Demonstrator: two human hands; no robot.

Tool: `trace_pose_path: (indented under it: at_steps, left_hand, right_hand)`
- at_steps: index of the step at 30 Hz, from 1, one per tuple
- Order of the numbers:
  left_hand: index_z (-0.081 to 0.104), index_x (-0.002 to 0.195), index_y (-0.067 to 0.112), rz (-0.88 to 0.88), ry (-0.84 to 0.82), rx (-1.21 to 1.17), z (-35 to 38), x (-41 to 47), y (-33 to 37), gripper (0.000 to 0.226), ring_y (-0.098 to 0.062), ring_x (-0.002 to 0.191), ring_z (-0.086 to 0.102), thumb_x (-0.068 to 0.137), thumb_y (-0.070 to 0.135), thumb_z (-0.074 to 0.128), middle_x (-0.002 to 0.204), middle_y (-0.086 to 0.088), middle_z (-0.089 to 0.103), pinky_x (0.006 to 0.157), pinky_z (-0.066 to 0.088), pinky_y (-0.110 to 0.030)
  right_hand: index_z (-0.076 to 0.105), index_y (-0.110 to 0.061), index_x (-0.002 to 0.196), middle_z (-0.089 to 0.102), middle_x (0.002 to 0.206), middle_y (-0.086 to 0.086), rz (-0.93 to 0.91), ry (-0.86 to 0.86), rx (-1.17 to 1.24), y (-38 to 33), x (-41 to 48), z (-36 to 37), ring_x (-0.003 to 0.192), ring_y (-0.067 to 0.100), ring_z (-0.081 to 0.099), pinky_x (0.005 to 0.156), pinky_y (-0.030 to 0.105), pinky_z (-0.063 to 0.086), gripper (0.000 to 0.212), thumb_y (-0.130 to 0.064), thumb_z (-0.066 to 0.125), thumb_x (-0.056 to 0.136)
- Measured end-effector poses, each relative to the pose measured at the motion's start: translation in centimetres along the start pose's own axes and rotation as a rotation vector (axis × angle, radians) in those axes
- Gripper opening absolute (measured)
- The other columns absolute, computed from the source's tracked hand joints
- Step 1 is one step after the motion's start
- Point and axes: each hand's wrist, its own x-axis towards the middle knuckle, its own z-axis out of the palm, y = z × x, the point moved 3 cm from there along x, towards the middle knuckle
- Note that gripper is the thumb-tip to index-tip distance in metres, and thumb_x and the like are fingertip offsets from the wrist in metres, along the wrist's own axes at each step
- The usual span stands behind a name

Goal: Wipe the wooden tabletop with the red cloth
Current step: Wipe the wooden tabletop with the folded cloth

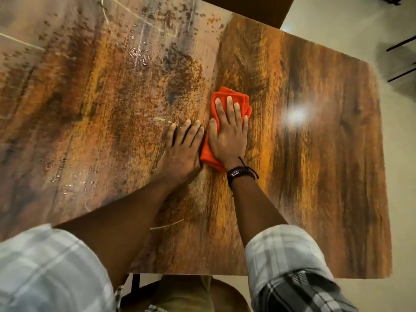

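- Red cloth (pixel 227 102), folded, likely soft and light; best pressed flat from above.
- Right hand (pixel 228 134) lies spread on it.
- Left hand (pixel 182 149) lies flat on the wooden tabletop (pixel 315 131).

Cloth (pixel 227 122) on tabletop (pixel 315 154), under right hand (pixel 229 136)

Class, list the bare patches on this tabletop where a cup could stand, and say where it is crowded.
Free: the wide stretch of tabletop between the right hand and the right edge; the near strip between the forearms. Left of the left hand holds nothing but is wet with droplets. Crowded: the middle, both hands and the red cloth.
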Motion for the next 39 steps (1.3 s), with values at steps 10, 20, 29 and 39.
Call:
trace_pose_path:
  at_steps: [10,20,29,39]
  left_hand:
    - [0.027,0.154,0.004,0.040,-0.033,-0.032,-1.0,-0.5,-0.2,0.066,-0.034,0.151,0.017,0.098,0.039,0.020,0.162,-0.013,0.025,0.122,0.006,-0.056]
    - [0.038,0.148,0.001,0.002,0.039,-0.215,-2.0,-0.7,-0.3,0.060,-0.037,0.146,0.029,0.098,0.030,0.026,0.153,-0.019,0.040,0.121,0.014,-0.058]
    - [0.046,0.143,0.007,0.030,0.208,-0.173,-3.7,-8.6,-6.1,0.048,-0.030,0.144,0.034,0.100,0.025,0.034,0.149,-0.011,0.046,0.121,0.017,-0.051]
    - [0.042,0.145,0.005,0.044,0.161,-0.123,-2.7,-11.9,-8.4,0.051,-0.030,0.144,0.034,0.102,0.032,0.035,0.150,-0.014,0.044,0.120,0.019,-0.053]
  right_hand:
    - [0.029,-0.026,0.157,0.016,0.167,-0.001,0.023,-0.063,0.000,0.6,-22.8,-2.0,0.155,0.018,0.011,0.125,0.052,0.010,0.056,-0.041,0.034,0.103]
    - [0.022,-0.033,0.158,0.013,0.168,-0.003,0.156,-0.032,-0.038,-1.1,-17.9,-0.6,0.156,0.015,0.002,0.126,0.048,0.001,0.057,-0.051,0.023,0.103]
    - [0.023,-0.034,0.158,0.013,0.168,-0.003,0.134,-0.038,0.008,-3.6,-8.0,0.6,0.155,0.019,0.009,0.124,0.048,0.001,0.067,-0.057,0.010,0.096]
    - [0.031,-0.026,0.156,0.021,0.166,0.000,0.054,0.010,0.027,-4.0,-26.7,-0.2,0.155,0.019,0.014,0.125,0.052,0.010,0.055,-0.043,0.032,0.103]
